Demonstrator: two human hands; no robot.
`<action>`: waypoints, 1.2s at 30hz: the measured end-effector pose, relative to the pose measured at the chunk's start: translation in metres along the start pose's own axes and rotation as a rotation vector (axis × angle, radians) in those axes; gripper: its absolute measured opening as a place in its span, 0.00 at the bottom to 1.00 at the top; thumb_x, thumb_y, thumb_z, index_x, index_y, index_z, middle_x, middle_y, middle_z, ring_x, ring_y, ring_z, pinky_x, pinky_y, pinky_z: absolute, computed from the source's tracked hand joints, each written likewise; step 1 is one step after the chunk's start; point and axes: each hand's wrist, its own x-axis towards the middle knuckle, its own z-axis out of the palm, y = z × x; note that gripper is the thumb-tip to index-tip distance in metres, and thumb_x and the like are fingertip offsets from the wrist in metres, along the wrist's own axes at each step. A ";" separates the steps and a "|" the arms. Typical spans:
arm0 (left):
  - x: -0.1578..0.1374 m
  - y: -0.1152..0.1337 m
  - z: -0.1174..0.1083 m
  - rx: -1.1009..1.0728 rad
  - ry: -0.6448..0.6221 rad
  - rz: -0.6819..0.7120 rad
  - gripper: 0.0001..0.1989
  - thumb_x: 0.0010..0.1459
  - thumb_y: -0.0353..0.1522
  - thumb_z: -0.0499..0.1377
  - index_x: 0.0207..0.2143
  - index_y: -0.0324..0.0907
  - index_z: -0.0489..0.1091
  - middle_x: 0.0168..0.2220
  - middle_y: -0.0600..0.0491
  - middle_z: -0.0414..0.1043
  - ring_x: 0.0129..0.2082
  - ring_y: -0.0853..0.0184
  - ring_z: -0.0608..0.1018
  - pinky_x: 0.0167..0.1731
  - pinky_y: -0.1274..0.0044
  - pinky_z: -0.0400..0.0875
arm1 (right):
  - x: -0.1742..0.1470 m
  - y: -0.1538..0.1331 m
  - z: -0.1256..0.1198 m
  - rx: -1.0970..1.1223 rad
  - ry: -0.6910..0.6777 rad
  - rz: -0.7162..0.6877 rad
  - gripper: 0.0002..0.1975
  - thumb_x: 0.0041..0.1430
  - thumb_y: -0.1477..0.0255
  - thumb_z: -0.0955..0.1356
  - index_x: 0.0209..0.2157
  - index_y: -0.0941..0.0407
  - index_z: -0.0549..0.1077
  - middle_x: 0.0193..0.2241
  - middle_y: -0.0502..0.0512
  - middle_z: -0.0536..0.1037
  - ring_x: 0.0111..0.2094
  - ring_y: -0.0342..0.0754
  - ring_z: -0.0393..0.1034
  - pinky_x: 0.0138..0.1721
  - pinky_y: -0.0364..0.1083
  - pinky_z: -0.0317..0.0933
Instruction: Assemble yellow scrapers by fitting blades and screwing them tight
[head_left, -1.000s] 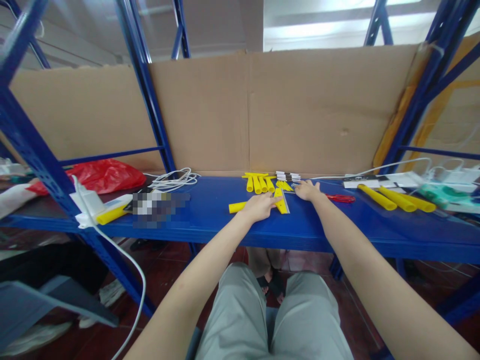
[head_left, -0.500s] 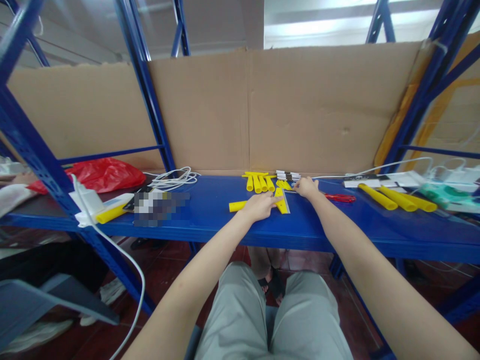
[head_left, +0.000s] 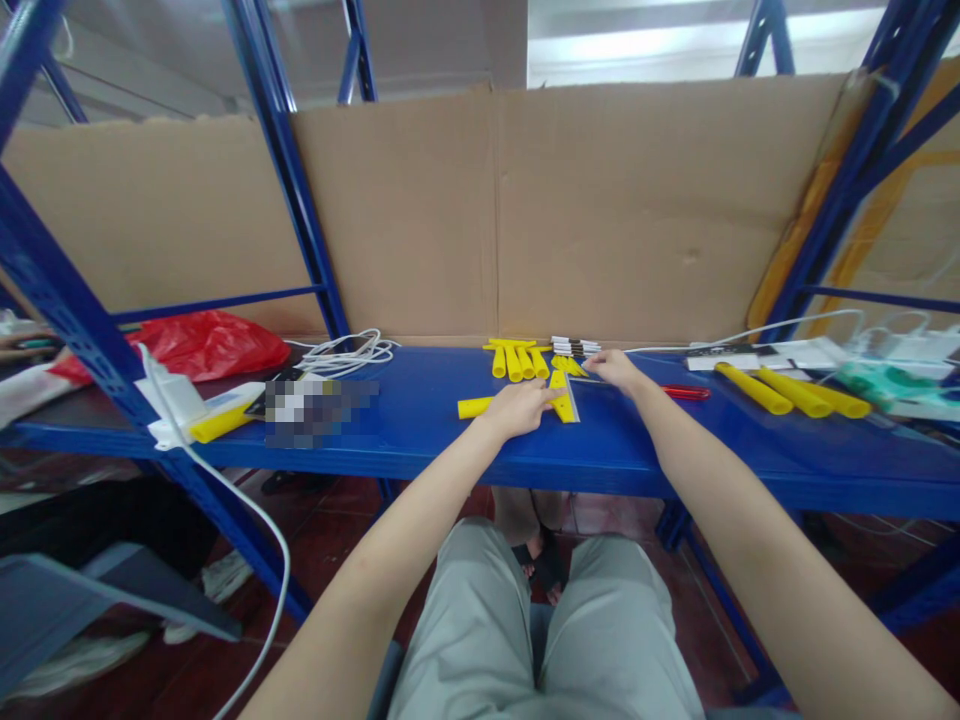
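My left hand (head_left: 519, 407) is wrapped round a yellow scraper (head_left: 561, 398) lying on the blue bench. Its handle sticks out to the left of the hand, and its wide head has a pale strip along the right edge. The index finger presses on the head. Just beyond it, my right hand (head_left: 613, 369) is closed at the fingertips beside a small pile of yellow pieces (head_left: 568, 366); what the fingers hold, if anything, is too small to name. Behind that pile lie white-and-black pieces (head_left: 574, 347). Several yellow scrapers (head_left: 517, 361) are lined up to the left of it.
A red-handled tool (head_left: 686, 392) lies right of my right wrist. Farther right are yellow handles (head_left: 793, 393) and a green bundle (head_left: 877, 385). White cable (head_left: 352, 352) and a red bag (head_left: 210, 345) lie left. Cardboard (head_left: 600, 210) closes off the back; a blue post (head_left: 82, 300) stands left.
My right hand has shifted very slightly beside the small yellow pieces. My left hand stays on the scraper. The whole view has tilted a little.
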 end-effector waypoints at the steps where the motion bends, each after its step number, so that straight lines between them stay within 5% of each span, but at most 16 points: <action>1: 0.000 0.000 0.000 -0.004 0.000 -0.003 0.22 0.65 0.32 0.47 0.61 0.49 0.62 0.49 0.45 0.70 0.48 0.58 0.74 0.44 0.72 0.70 | -0.003 -0.003 -0.001 0.110 -0.031 -0.021 0.04 0.50 0.75 0.68 0.25 0.59 0.76 0.29 0.55 0.78 0.38 0.49 0.71 0.47 0.51 0.62; 7: -0.001 0.000 -0.002 -0.021 -0.006 -0.003 0.22 0.65 0.32 0.47 0.60 0.49 0.62 0.48 0.46 0.70 0.48 0.59 0.75 0.44 0.72 0.70 | -0.022 -0.028 0.006 0.426 -0.235 -0.154 0.02 0.46 0.74 0.70 0.22 0.57 0.73 0.27 0.49 0.76 0.34 0.44 0.69 0.47 0.47 0.61; 27: -0.001 0.000 -0.002 0.024 -0.011 0.017 0.21 0.65 0.32 0.47 0.60 0.49 0.63 0.47 0.46 0.70 0.47 0.60 0.75 0.43 0.73 0.71 | -0.018 -0.025 0.015 0.219 -0.283 -0.351 0.02 0.45 0.75 0.68 0.21 0.56 0.72 0.27 0.50 0.75 0.34 0.45 0.68 0.43 0.45 0.62; 36: -0.001 0.001 -0.003 0.045 -0.012 0.040 0.21 0.66 0.32 0.46 0.60 0.48 0.62 0.46 0.46 0.71 0.47 0.60 0.75 0.42 0.73 0.71 | -0.011 -0.021 0.015 -0.102 -0.236 -0.520 0.05 0.52 0.74 0.64 0.26 0.57 0.72 0.32 0.54 0.75 0.36 0.47 0.68 0.43 0.47 0.61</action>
